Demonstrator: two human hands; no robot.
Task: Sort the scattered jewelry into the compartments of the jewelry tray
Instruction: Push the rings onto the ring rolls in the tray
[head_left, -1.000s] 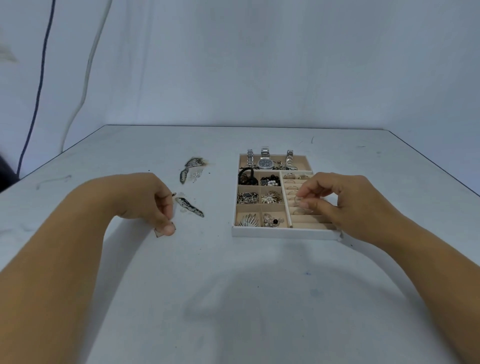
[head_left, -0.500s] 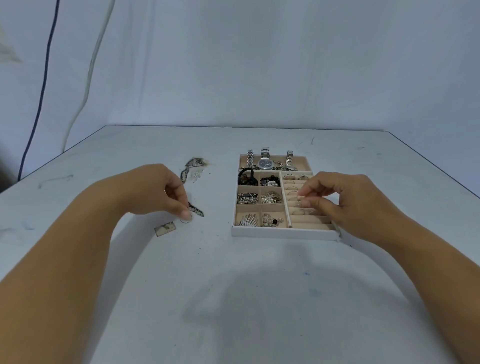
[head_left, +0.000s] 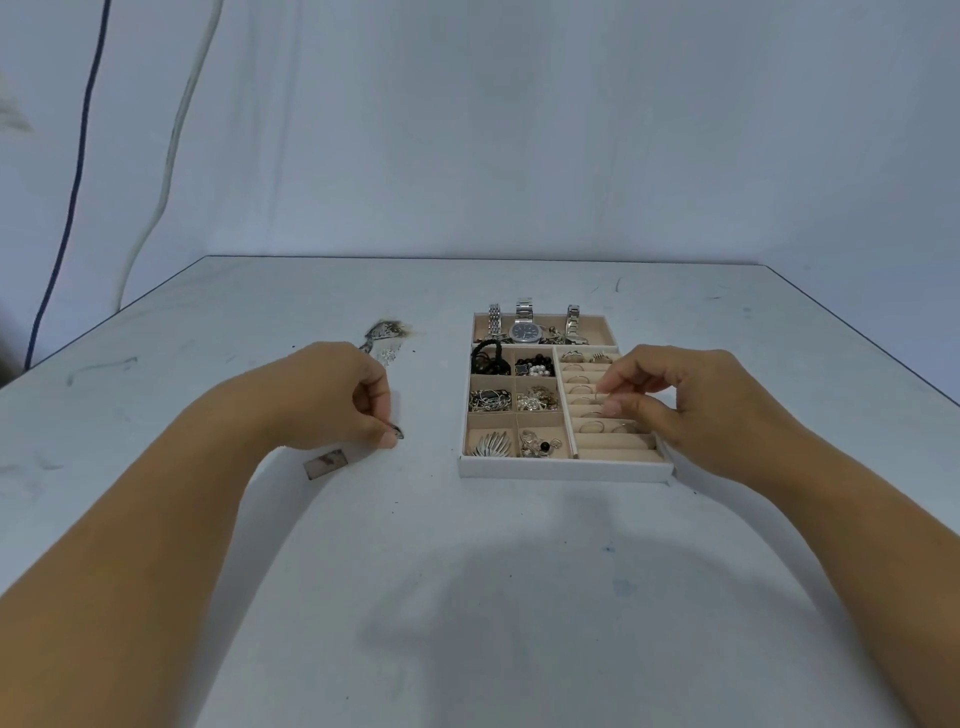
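Left hand (head_left: 337, 400) now on one clip (head_left: 398, 432)

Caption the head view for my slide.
Left hand pinches a patterned piece on the table; right hand pinches at the ring rows of the jewelry tray.

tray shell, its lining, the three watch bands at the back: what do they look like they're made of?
Tray shell: white, matte, with flat sharp-edged walls. It looks like card or painted board; can't tell which.
Lining: beige, matte, soft-looking rolls. Probably velvet or suede-like fabric.
Watch bands: silver, glossy, linked segments. They look like polished metal.
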